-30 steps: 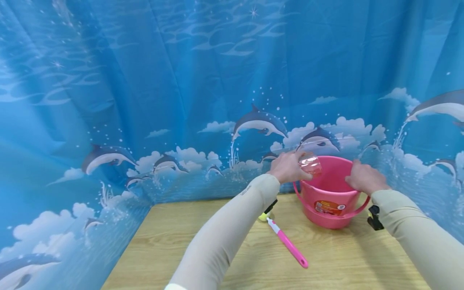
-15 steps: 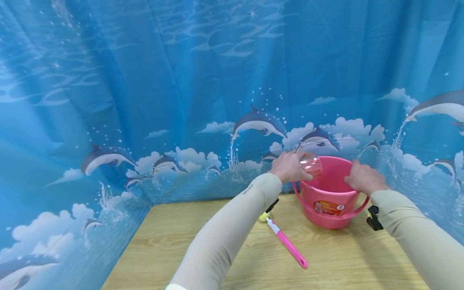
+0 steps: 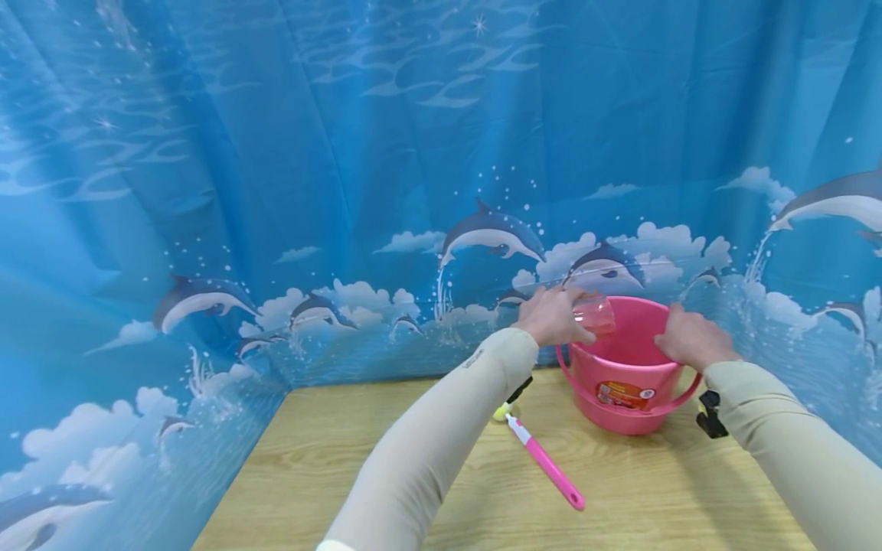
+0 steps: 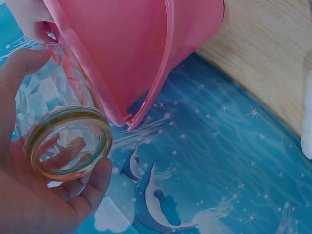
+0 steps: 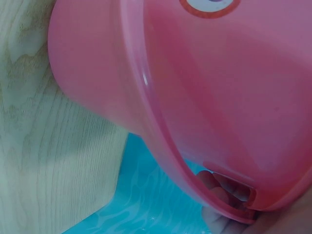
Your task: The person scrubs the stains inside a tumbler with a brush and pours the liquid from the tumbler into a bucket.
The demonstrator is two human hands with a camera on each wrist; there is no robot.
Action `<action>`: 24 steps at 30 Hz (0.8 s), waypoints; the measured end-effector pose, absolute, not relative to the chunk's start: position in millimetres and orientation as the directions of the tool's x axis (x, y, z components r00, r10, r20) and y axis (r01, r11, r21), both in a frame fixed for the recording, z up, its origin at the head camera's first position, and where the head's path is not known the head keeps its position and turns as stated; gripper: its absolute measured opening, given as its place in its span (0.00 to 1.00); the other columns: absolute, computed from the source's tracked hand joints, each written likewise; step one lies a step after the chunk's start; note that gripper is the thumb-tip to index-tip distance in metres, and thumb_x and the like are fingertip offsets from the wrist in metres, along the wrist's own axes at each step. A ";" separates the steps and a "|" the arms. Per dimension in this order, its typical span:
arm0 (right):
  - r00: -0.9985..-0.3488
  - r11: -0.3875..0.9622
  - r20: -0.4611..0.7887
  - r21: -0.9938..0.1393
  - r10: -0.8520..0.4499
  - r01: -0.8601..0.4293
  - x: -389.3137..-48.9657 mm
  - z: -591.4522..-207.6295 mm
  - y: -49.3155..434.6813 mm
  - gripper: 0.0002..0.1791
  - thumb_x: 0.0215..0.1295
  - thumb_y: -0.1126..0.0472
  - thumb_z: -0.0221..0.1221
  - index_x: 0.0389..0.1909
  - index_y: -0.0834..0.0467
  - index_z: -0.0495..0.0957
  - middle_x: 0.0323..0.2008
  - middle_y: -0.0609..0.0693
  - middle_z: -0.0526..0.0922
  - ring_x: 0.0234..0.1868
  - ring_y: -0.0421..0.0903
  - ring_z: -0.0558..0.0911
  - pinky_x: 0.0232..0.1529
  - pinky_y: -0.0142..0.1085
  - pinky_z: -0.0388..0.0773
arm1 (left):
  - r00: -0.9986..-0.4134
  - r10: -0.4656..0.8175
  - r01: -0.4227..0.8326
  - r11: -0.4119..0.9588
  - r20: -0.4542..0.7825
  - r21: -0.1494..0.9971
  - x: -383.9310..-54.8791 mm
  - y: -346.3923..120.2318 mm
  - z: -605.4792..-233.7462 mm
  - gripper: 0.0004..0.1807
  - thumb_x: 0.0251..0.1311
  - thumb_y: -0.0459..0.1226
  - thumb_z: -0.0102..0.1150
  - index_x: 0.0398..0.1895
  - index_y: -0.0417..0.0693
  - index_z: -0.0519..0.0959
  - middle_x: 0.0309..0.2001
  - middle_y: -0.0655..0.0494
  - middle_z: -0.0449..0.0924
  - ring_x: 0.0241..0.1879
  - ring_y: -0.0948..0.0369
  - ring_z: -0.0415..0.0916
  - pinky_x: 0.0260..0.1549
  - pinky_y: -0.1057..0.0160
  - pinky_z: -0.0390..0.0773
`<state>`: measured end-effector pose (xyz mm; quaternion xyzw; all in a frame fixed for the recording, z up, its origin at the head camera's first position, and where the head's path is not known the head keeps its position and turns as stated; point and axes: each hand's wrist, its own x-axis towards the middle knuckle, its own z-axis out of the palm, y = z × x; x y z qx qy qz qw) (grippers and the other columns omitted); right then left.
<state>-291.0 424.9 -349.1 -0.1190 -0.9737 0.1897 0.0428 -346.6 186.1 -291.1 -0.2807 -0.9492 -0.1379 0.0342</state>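
Observation:
My left hand [image 3: 549,316] grips a clear drinking glass [image 3: 594,315], tipped on its side with its mouth over the left rim of a pink bucket [image 3: 586,386]. In the left wrist view the thick base of the glass [image 4: 68,117] faces the camera, thumb and fingers around its sides. Whether any liquid leaves it cannot be made out. The right hand [image 3: 697,338] holds the bucket's right rim; in the right wrist view its fingers [image 5: 214,195] curl under the rim beside the handle joint. The bucket's pink handle [image 3: 661,409] hangs down at the front.
A brush-like tool with a pink and white handle [image 3: 551,467] lies on the wooden table [image 3: 331,459]; its yellow-green head [image 3: 501,413] is partly hidden by the left wrist. Behind stands a blue dolphin-print curtain [image 3: 386,153], close to the bucket.
The left hand and the glass have shifted very slightly to the right over the bucket. The right hand, bucket and pink-handled tool look the same.

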 end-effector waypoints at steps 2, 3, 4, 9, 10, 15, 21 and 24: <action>-0.968 0.899 0.034 -0.381 0.248 0.217 -290.9 -349.0 424.6 0.41 0.65 0.59 0.59 0.65 0.82 0.50 0.43 0.76 0.76 0.36 0.63 0.82 0.27 0.51 0.83 | -0.843 0.519 0.537 0.807 0.141 0.244 -345.6 186.6 -291.0 0.44 0.46 0.59 0.76 0.69 0.81 0.67 0.67 0.71 0.70 0.67 0.60 0.63 0.61 0.49 0.74; -0.968 0.898 0.032 -0.382 0.249 0.218 -290.8 -349.0 424.4 0.41 0.65 0.59 0.59 0.65 0.82 0.50 0.43 0.76 0.76 0.36 0.63 0.82 0.27 0.51 0.83 | -0.845 0.516 0.535 0.809 0.140 0.245 -345.2 187.0 -291.1 0.44 0.46 0.58 0.76 0.69 0.81 0.67 0.67 0.71 0.70 0.67 0.60 0.63 0.61 0.49 0.74; -0.968 0.898 0.033 -0.383 0.248 0.217 -290.8 -348.9 424.3 0.41 0.65 0.59 0.59 0.65 0.82 0.50 0.43 0.76 0.76 0.36 0.63 0.82 0.27 0.51 0.83 | -0.846 0.514 0.533 0.810 0.140 0.244 -344.6 187.3 -290.9 0.44 0.46 0.58 0.76 0.69 0.81 0.67 0.67 0.71 0.70 0.67 0.60 0.63 0.61 0.49 0.74; -0.966 0.896 0.034 -0.383 0.256 0.224 -290.7 -348.5 423.3 0.41 0.65 0.60 0.59 0.64 0.82 0.50 0.42 0.76 0.76 0.34 0.62 0.83 0.26 0.50 0.83 | -0.852 0.505 0.524 0.817 0.142 0.240 -342.3 188.8 -290.0 0.44 0.46 0.58 0.77 0.69 0.80 0.68 0.66 0.70 0.71 0.66 0.61 0.63 0.60 0.49 0.75; -0.966 0.896 0.034 -0.381 0.258 0.226 -290.7 -348.3 423.3 0.40 0.65 0.60 0.59 0.64 0.82 0.50 0.42 0.76 0.76 0.34 0.62 0.82 0.26 0.50 0.83 | -0.851 0.505 0.524 0.817 0.141 0.238 -342.0 189.1 -289.8 0.44 0.46 0.58 0.77 0.69 0.80 0.68 0.66 0.70 0.71 0.66 0.61 0.63 0.60 0.49 0.75; -0.964 0.896 0.033 -0.379 0.263 0.231 -290.5 -347.9 423.1 0.40 0.65 0.59 0.59 0.65 0.82 0.51 0.43 0.76 0.76 0.35 0.63 0.82 0.27 0.51 0.83 | -0.845 0.516 0.535 0.817 0.139 0.215 -342.9 190.6 -289.8 0.43 0.46 0.59 0.76 0.69 0.80 0.67 0.68 0.70 0.68 0.69 0.60 0.61 0.62 0.49 0.74; -0.966 0.896 0.038 -0.385 0.255 0.221 -289.7 -348.7 422.9 0.41 0.66 0.58 0.59 0.65 0.82 0.50 0.45 0.77 0.75 0.37 0.64 0.82 0.26 0.50 0.83 | -0.848 0.511 0.530 0.820 0.143 0.215 -343.3 193.5 -290.4 0.43 0.45 0.58 0.77 0.68 0.81 0.68 0.68 0.70 0.68 0.68 0.61 0.60 0.61 0.49 0.75; -0.967 0.896 0.040 -0.386 0.252 0.217 -289.4 -349.0 423.5 0.41 0.66 0.58 0.59 0.65 0.82 0.50 0.45 0.78 0.74 0.38 0.65 0.82 0.25 0.50 0.83 | -0.849 0.507 0.528 0.822 0.148 0.214 -341.8 194.8 -290.2 0.43 0.44 0.58 0.78 0.67 0.81 0.69 0.68 0.70 0.68 0.67 0.61 0.60 0.60 0.49 0.76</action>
